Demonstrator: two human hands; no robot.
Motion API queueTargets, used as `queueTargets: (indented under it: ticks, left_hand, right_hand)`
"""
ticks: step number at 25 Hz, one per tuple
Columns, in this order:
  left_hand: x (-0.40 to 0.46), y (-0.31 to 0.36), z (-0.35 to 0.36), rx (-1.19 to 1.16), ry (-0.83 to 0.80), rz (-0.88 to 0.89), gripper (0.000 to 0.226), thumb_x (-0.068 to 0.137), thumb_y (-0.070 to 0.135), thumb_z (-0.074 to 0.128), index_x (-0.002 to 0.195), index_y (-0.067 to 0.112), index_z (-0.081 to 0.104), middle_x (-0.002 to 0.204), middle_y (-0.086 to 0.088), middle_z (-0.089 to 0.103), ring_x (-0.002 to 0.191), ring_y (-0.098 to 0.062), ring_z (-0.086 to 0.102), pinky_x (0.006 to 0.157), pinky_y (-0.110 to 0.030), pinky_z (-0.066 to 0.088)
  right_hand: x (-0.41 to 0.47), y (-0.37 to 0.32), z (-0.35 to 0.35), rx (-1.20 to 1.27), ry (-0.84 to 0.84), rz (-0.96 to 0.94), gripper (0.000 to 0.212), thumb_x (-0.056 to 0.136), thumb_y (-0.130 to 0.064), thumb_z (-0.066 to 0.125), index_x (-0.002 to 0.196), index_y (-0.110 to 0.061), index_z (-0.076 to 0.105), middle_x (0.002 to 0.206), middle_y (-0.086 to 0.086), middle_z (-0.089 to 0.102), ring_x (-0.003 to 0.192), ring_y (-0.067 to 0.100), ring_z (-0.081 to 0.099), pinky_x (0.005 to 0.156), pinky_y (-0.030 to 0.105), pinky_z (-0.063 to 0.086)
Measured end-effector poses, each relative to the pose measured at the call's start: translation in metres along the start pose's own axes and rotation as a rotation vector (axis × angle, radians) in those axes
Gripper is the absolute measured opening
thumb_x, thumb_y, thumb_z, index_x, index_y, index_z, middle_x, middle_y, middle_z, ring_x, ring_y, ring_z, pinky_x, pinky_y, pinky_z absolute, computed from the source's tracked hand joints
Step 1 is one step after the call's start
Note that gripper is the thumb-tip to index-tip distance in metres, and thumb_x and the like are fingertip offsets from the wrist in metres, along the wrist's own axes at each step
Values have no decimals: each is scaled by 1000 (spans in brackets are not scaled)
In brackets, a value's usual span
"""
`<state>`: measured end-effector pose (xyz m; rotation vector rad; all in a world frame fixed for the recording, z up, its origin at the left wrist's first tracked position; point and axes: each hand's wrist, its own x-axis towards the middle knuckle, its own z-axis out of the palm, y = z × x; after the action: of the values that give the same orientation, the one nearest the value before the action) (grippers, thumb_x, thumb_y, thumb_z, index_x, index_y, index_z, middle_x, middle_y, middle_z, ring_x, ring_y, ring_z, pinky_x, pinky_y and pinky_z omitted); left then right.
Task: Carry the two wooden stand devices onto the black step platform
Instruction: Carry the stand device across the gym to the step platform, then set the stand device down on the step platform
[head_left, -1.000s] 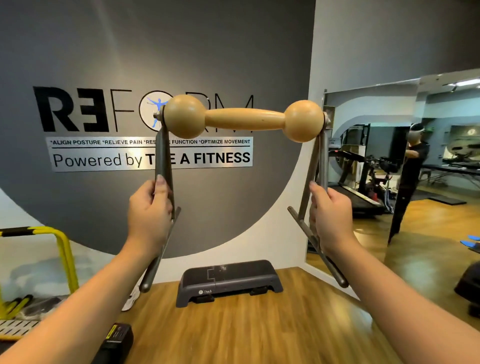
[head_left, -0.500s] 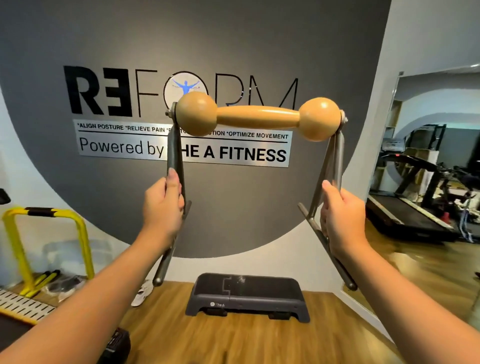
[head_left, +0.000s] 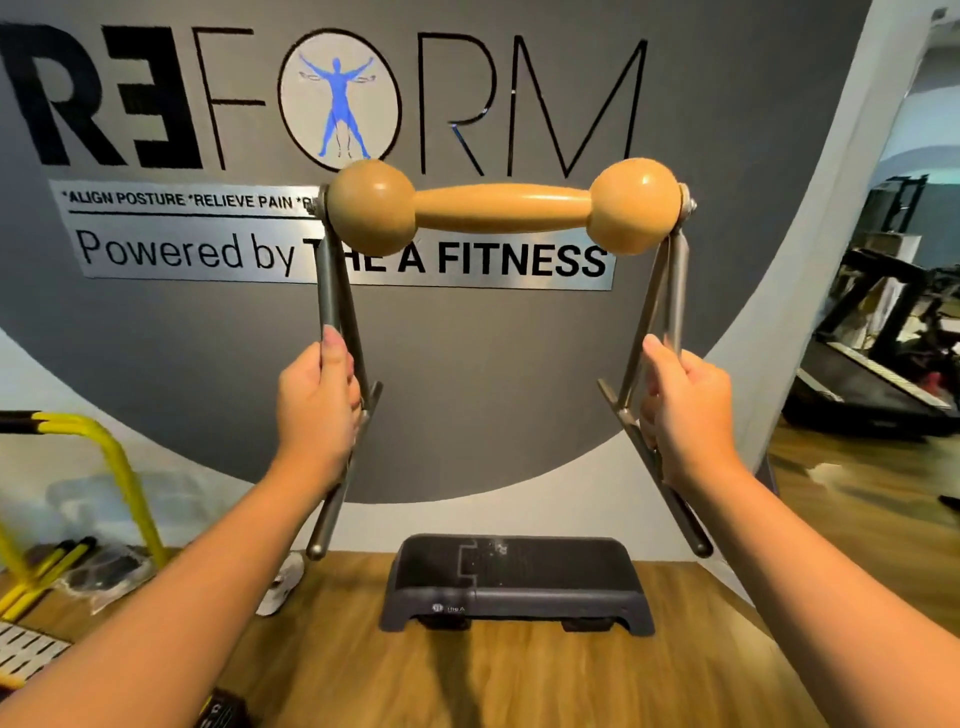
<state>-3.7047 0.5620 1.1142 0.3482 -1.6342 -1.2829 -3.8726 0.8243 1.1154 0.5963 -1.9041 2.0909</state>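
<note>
I hold one wooden stand device (head_left: 503, 208) up in the air in front of me: a tan wooden bar with a ball at each end, mounted on grey metal legs. My left hand (head_left: 318, 402) grips the left leg and my right hand (head_left: 684, 410) grips the right leg. The black step platform (head_left: 514, 584) sits on the wooden floor against the wall, straight ahead and below the device. Nothing lies on its top. A second wooden device is not in view.
A grey wall with a REFORM logo (head_left: 332, 98) stands right behind the platform. A yellow frame (head_left: 111, 462) and bagged items lie at the left. A treadmill (head_left: 878, 374) is off to the right. A small black box (head_left: 228, 709) sits near my left arm.
The wall and the platform have grown larger and moved toward the centre of view as I walked closer. Both hands keep the same grip on the device.
</note>
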Motion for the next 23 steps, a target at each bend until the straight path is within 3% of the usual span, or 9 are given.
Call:
queueTargets:
  ticks: [4,6,10,16,20,23]
  left_hand:
    - [61,-74,18,-18,-2,-8,54,109,46,34,75,5,44,59,-12,35,41,-13,32,37,-26,27]
    - [87,-113,31,-45,-6,-25,60,110,44,33,78,-6,41,60,-14,33,41,-14,30,39,-29,24]
    - [126,-185,58,-68,10,-43,61,110,42,34,79,-11,39,64,-17,35,43,-13,30,42,-32,21]
    - [205,-297,123,-47,4,-140,63,107,48,37,77,-8,38,62,-14,32,47,-14,30,47,-39,20]
    - [254,-374,158,28,-1,-146,58,107,50,34,69,8,44,57,-7,41,47,-14,39,44,-24,30]
    - [285,-430,180,109,6,-221,64,101,66,33,67,14,48,56,-1,46,48,-14,42,47,-26,34]
  right_hand:
    - [52,43,48,11,-100,139,39,95,-43,65,78,-10,51,62,9,30,50,18,29,50,31,25]
    - [76,71,66,17,-163,198,40,98,-36,63,73,-9,46,58,7,27,46,19,26,49,32,22]
    - [122,135,98,43,-239,264,41,99,-26,61,67,-15,38,56,5,26,47,19,24,52,36,18]
    - [214,254,146,28,-152,350,40,97,-14,57,62,-15,39,52,5,30,42,17,26,45,30,23]
    - [272,328,175,39,-119,373,47,97,-11,58,54,-18,39,48,5,30,40,16,26,45,27,21]
    - [303,384,197,36,-100,412,56,97,-8,58,47,-23,38,44,-1,32,38,13,27,43,24,23]
